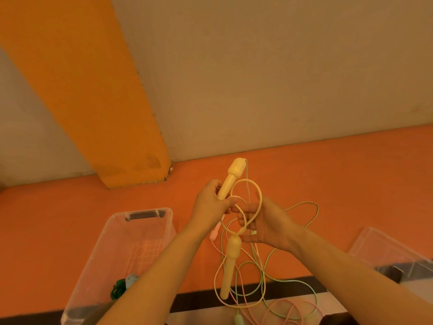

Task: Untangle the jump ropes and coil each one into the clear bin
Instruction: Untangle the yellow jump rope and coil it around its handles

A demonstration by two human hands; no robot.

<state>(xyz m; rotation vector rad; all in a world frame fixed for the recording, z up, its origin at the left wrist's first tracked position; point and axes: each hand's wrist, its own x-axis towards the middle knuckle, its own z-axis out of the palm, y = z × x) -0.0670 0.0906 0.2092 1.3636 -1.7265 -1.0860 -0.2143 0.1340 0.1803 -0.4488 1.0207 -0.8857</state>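
Jump ropes (262, 273) hang in a tangle of yellow, green and pink cords between the two raised hands and trail down toward the near right of the scene; the clear bin (110, 249) stands at the near left on the orange floor (339, 174), holding a dark green item (119, 289) at its near end; a second clear container (386, 252) sits at the right edge, well apart from the first; the right hand (269, 224) is curled round a loop of the yellow cord (248, 186), its grip closed on that cord; the left hand (210, 205) grips one yellow handle (230, 179), which points up and away toward the far wall; the other yellow handle (230, 261) dangles below the hands, upright with its thick end uppermost; a pink handle (214, 233) shows just beside the left wrist; a pale green handle (237, 320) lies at the bottom edge among pink loops.
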